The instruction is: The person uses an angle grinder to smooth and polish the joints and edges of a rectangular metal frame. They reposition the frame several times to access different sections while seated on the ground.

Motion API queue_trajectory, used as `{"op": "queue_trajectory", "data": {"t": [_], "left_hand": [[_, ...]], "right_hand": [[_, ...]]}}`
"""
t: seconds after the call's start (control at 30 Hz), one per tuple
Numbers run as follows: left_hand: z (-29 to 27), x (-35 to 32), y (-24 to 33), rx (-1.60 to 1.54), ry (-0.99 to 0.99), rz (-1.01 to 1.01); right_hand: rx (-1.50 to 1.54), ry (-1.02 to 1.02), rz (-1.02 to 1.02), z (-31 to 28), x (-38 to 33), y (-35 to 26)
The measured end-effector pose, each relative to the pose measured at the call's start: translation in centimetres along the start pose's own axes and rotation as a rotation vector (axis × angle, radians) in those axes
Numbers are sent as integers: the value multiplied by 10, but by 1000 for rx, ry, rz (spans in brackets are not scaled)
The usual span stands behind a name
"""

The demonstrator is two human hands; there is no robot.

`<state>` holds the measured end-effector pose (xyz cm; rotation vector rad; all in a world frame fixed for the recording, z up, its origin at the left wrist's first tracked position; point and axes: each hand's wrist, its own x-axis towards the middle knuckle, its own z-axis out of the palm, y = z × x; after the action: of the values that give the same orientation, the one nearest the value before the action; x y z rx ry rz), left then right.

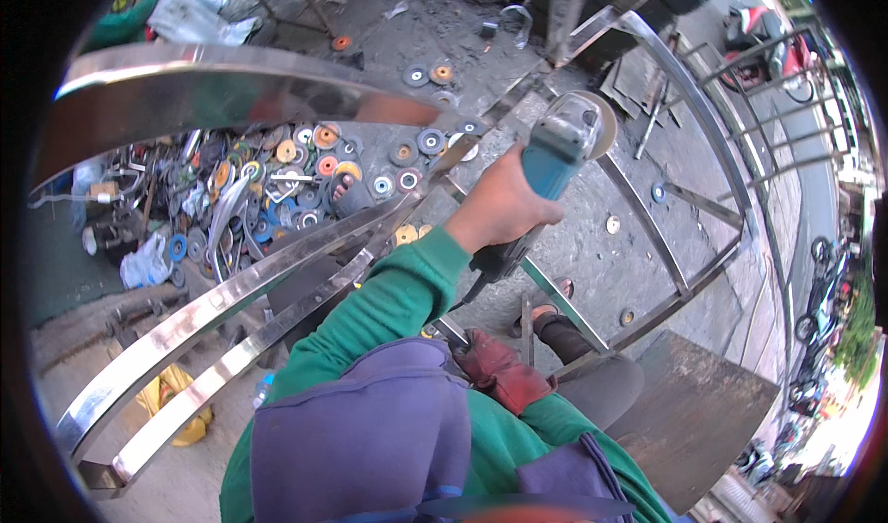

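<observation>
My left hand (504,199), bare under a green sleeve, is wrapped round the teal body of an angle grinder (552,158). The tool's grey metal head points away from me, with a pale disc (606,127) at its right side. Its dark rear end hangs below my palm. Around and under it runs a shiny metal frame (647,232) of welded square tubes. Nearer to my body, my right hand (504,370) wears a red work glove and lies against a tube of the frame; its fingers are not clear enough to read.
Curved, polished tubes (231,292) reach out to the left, and a broad metal band (231,84) arches above them. Many used discs (287,150) litter the ground. A flat brown sheet (698,412) lies at the lower right. Someone's green sleeve (125,19) shows at the far left.
</observation>
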<state>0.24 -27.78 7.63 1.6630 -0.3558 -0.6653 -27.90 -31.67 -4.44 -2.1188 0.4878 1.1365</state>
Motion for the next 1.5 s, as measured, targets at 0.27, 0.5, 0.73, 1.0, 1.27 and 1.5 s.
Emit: {"op": "queue_trajectory", "data": {"t": [0.27, 0.5, 0.73, 1.0, 1.27, 1.5], "left_hand": [[20, -52, -27, -94, -145, 27], [38, -84, -35, -248, -249, 84], [57, -92, -26, -195, -239, 114], [51, -108, -11, -128, -243, 120], [45, -119, -16, -250, -232, 128], [41, -125, -27, -329, -196, 208]], "right_hand": [[-2, 26, 16, -19, -15, -13], [-67, 158, -55, -37, -20, -2], [-120, 309, -128, -89, -19, 2], [-171, 459, -157, -156, -23, 9], [-149, 520, -169, -160, -21, 18], [151, 911, -229, -145, -21, 44]]}}
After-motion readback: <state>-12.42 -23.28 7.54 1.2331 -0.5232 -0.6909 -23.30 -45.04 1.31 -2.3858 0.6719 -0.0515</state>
